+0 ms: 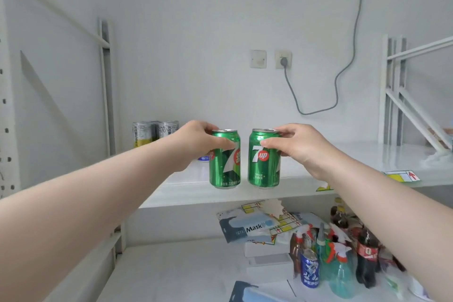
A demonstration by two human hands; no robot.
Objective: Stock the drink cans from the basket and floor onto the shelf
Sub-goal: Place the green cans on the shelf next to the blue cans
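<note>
Drink cans (225, 169): two, glossy green 7up, red-white logo, small white print near base. Both upright, side by side, small gap, near front edge of white shelf (355, 162). Left can (225, 159) gripped near top by left hand (196, 142); right can (264, 162) likewise by right hand (299, 144). Silver-yellow cans (154, 132) back left.

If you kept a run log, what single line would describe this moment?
left hand: grips left green can | right hand: grips right green can | cans: upright, apart, at shelf front | behind: silver cans
</note>
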